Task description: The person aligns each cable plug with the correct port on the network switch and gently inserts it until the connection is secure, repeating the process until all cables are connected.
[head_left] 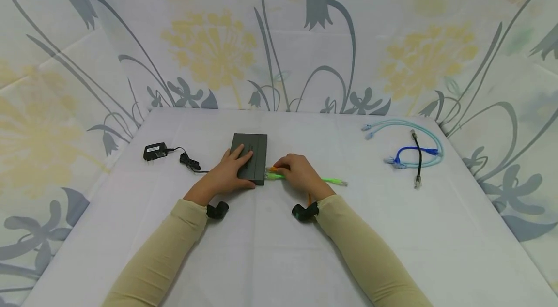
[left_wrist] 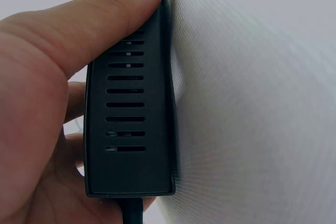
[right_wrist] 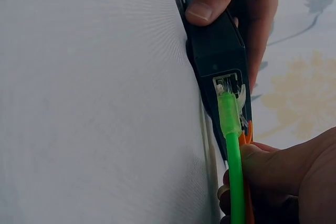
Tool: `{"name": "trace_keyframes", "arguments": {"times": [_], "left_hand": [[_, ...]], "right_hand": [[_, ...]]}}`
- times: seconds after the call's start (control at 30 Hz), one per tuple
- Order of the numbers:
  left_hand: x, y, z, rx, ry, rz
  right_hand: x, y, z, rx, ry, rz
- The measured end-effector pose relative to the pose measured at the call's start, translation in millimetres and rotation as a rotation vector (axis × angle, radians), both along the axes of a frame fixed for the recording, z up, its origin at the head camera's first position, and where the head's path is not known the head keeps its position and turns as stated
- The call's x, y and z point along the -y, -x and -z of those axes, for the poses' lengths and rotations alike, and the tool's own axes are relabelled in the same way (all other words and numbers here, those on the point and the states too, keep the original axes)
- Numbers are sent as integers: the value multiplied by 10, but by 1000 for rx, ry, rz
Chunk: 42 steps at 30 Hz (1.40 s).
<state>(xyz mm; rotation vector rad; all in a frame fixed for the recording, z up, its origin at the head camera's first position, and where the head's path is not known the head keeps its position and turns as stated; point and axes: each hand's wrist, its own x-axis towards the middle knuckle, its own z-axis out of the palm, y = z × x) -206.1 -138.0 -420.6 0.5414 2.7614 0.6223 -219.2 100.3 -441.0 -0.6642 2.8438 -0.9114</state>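
Two beige sleeves (head_left: 163,249) nearest, black wrist cameras (head_left: 303,212) at cuffs. Beyond, on white cloth-covered bench (head_left: 270,258), right hand (head_left: 301,171) pinching thin orange cable (right_wrist: 249,156) at port side of flat, dark grey, rectangular plastic box (head_left: 258,164); seating of plug hidden. Just beside, bright green cable (right_wrist: 229,116) plugged into box. Left hand (head_left: 226,171) clamped on box, thumb against slotted near side, fingers spread over top. Farther left, black power adapter (head_left: 155,151). Well apart, right: looped pale-blue cabling (head_left: 429,132), dark-blue cable (head_left: 431,151), short black cable (head_left: 420,154). Behind, floral cloth (head_left: 287,45).
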Motion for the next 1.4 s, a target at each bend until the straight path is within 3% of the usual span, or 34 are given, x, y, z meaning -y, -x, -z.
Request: {"name": "trace_keyframes", "arguments": {"times": [0.63, 0.9, 1.4], "left_hand": [[1, 16, 4, -5, 13, 4], [2, 18, 20, -6, 10, 1], [-1, 20, 18, 6, 9, -6]], "right_hand": [[46, -42, -10, -13, 29, 19], [52, -48, -9, 22, 43, 38], [35, -1, 9, 39, 46, -6]]}}
